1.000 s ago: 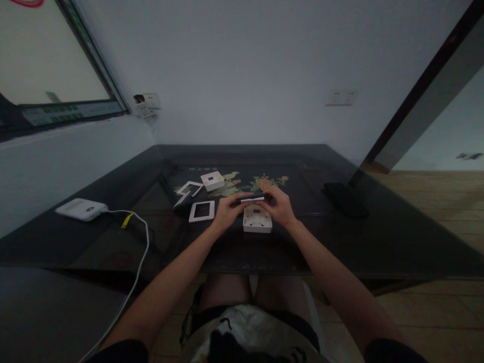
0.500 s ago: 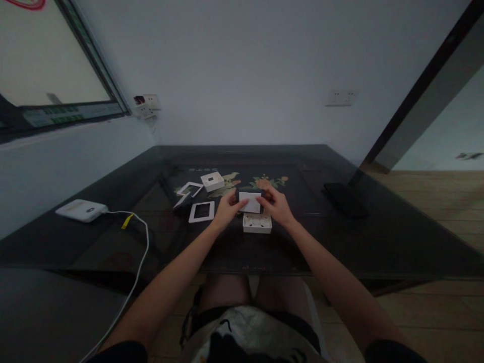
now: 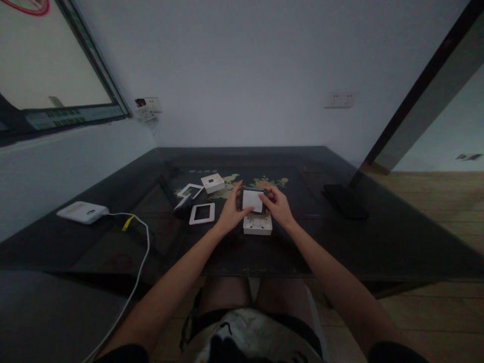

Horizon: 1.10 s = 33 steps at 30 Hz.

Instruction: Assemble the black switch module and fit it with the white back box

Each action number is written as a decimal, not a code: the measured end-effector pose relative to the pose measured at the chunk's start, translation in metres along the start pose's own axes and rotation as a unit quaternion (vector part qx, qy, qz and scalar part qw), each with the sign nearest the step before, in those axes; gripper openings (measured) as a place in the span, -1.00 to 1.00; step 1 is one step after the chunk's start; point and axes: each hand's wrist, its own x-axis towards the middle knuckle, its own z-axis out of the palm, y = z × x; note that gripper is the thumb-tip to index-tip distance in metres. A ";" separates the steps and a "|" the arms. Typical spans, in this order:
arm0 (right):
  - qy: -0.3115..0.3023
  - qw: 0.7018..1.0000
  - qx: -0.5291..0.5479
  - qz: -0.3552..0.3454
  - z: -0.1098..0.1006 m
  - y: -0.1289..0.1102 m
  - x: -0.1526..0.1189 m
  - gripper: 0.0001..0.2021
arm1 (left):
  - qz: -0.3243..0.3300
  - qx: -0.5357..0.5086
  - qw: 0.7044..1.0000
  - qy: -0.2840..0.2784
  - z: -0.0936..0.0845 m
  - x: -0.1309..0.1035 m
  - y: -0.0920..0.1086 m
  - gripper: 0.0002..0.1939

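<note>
Both hands are on a wall switch with a white square face and a dark surround. My left hand grips its left side, thumb on the lower left of the face and index finger raised. My right hand holds the right side, thumb on the face and fingers curled behind. Just below, closer to me, lies a white mounting box, open side up, partly covered by the switch. To the left of my left hand rests a white cover frame, with another white frame behind it.
Another white mounting box stands at the back, beside a dark, partly white object. A white device with a white cable lies at the left, and a black flat object at the right of the dark table.
The switch has tilted so that more of its face and dark surround shows. My left hand's index finger has lifted from its edge. The boxes and frames stay in place.
</note>
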 end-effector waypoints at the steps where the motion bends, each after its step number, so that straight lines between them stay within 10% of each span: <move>1: 0.006 1.000 0.007 0.007 0.000 0.000 0.000 -0.69 | 0.030 0.056 0.998 -0.008 -0.002 -0.001 0.001 -0.16; 15: 0.013 0.995 0.079 0.053 0.000 -0.008 -0.001 -0.70 | 0.195 0.315 0.924 -0.092 -0.016 -0.001 0.014 -0.15; 25: 0.026 0.989 0.115 0.085 -0.011 -0.007 0.007 -0.61 | 0.019 0.329 0.939 0.093 -0.039 0.010 -0.014 -0.32; 33: -0.043 0.996 0.005 0.076 -0.009 0.002 0.006 -0.63 | -0.126 0.449 0.883 0.056 -0.055 0.005 -0.035 -0.38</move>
